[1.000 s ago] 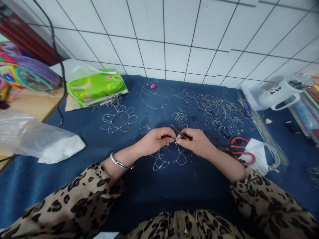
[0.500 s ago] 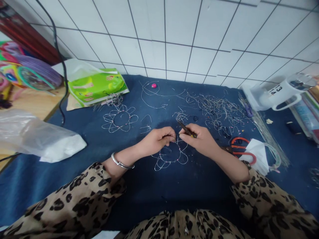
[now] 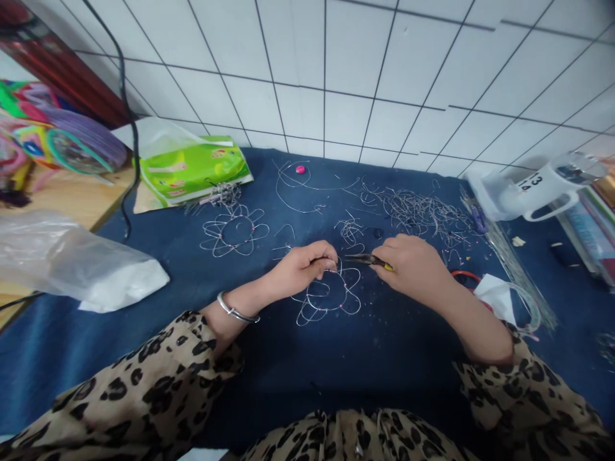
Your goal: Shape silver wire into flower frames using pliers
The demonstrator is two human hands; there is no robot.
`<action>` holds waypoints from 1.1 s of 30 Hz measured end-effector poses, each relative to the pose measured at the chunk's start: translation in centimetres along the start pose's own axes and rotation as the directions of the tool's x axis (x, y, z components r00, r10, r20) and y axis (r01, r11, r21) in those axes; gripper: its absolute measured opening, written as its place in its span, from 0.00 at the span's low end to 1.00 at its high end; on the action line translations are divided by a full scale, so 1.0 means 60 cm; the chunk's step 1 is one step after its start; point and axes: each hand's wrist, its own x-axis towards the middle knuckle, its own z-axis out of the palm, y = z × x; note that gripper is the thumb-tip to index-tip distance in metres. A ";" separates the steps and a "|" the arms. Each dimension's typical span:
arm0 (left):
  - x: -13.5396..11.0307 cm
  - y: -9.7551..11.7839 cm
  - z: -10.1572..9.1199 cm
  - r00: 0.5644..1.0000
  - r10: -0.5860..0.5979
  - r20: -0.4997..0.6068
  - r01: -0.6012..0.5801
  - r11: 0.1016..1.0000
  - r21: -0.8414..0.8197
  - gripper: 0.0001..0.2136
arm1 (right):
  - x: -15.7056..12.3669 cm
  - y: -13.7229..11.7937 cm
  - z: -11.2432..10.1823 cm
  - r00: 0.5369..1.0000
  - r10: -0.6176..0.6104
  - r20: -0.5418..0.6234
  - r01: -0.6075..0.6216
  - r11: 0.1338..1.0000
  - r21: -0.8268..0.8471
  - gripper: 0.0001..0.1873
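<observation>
My left hand (image 3: 312, 261) is closed, its thumb and fingertips pinching the top edge of a silver wire flower (image 3: 341, 306) with small pink beads on its ring. Some of the flower's loops stick out below the hand; the pinched spot itself is hidden by my fingers. In my right hand (image 3: 408, 264) are thin-nosed pliers (image 3: 368, 259) with a bit of yellow on the handle. Their dark jaws point left, close to the wire by my left fingertips. Whether the jaws touch the wire I cannot tell. A finished-looking second wire flower (image 3: 233, 246) lies to the left.
Tangled wire scraps (image 3: 418, 208) cover the back right, beside long straight wires (image 3: 521, 272). Orange-handled scissors (image 3: 465, 274) lie partly behind my right forearm. A green tissue pack (image 3: 192, 169), a plastic bag (image 3: 86, 256), a pink bead (image 3: 300, 169) and a white mug (image 3: 548, 192) stand around.
My right hand has shifted right and turned, so the pliers now lie nearly level, pointing left instead of up-left. My left hand keeps its pinch on the flower. The view has tilted slightly.
</observation>
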 end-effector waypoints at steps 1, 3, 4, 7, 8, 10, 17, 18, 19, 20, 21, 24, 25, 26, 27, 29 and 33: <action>0.000 -0.001 0.000 1.000 0.003 0.001 -0.003 1.000 0.006 0.06 | -0.001 -0.001 -0.004 1.000 0.006 -0.026 -0.006 1.000 -0.016 0.10; 0.000 -0.001 0.001 1.000 0.005 -0.001 -0.005 1.000 0.025 0.06 | -0.004 -0.006 -0.012 0.998 0.009 -0.064 -0.011 0.999 -0.041 0.10; 0.001 -0.002 0.002 1.000 0.005 -0.006 -0.005 0.999 0.035 0.06 | -0.006 -0.010 -0.014 0.998 -0.001 -0.064 -0.002 0.999 -0.048 0.10; 0.000 -0.003 0.004 1.000 0.006 -0.020 -0.005 0.998 0.059 0.06 | -0.010 -0.026 -0.014 0.998 -0.061 -0.001 0.060 0.997 -0.054 0.08; 0.000 -0.004 0.004 1.000 0.010 -0.024 -0.008 0.998 0.065 0.06 | -0.010 -0.033 -0.011 0.997 -0.074 0.019 0.075 0.995 -0.059 0.08; -0.001 -0.006 0.004 0.999 0.020 -0.031 -0.018 0.997 0.076 0.06 | -0.010 -0.044 -0.004 0.998 -0.061 0.032 0.064 0.994 -0.085 0.07; 0.000 -0.011 0.005 0.999 0.034 -0.030 -0.032 0.998 0.053 0.07 | -0.007 -0.052 0.016 0.999 -0.042 0.000 0.042 0.986 -0.159 0.08; 0.000 -0.012 0.005 0.999 0.032 -0.030 -0.030 0.999 0.042 0.07 | -0.007 -0.051 0.018 0.999 -0.044 -0.006 0.042 0.986 -0.162 0.08; 0.000 -0.012 0.005 0.999 0.028 -0.031 -0.027 0.999 0.034 0.07 | -0.007 -0.050 0.019 0.999 -0.048 -0.010 0.045 0.986 -0.162 0.08; -0.001 -0.012 0.005 0.999 0.024 -0.031 -0.024 0.999 0.027 0.07 | -0.007 -0.050 0.020 0.999 -0.052 -0.014 0.049 0.986 -0.161 0.08; -0.001 -0.013 0.005 0.999 0.022 -0.031 -0.022 1.000 0.020 0.07 | -0.006 -0.049 0.021 0.998 -0.057 -0.018 0.053 0.986 -0.159 0.07; -0.001 -0.011 0.004 0.999 0.019 -0.026 -0.019 1.000 0.001 0.08 | -0.005 -0.048 0.023 0.997 -0.075 -0.033 0.069 0.985 -0.159 0.07; -0.001 -0.010 0.003 1.000 0.016 -0.024 -0.016 1.000 -0.001 0.08 | -0.004 -0.047 0.023 0.996 -0.082 -0.037 0.075 0.984 -0.161 0.07; -0.001 -0.009 0.003 1.000 0.012 -0.022 -0.012 1.000 -0.001 0.08 | -0.003 -0.047 0.024 0.995 -0.088 -0.040 0.080 0.983 -0.164 0.07; -0.001 -0.009 0.003 1.000 0.009 -0.021 -0.009 1.000 0.000 0.08 | -0.003 -0.046 0.024 0.995 -0.095 -0.040 0.087 0.982 -0.167 0.07; -0.001 -0.007 0.002 1.000 0.008 -0.019 -0.008 1.000 0.004 0.07 | -0.002 -0.044 0.026 0.994 -0.104 -0.036 0.097 0.981 -0.167 0.08; 0.001 -0.009 0.002 1.000 0.018 -0.002 -0.018 1.000 0.010 0.08 | -0.001 -0.041 0.029 0.996 -0.091 -0.010 0.089 0.988 -0.124 0.07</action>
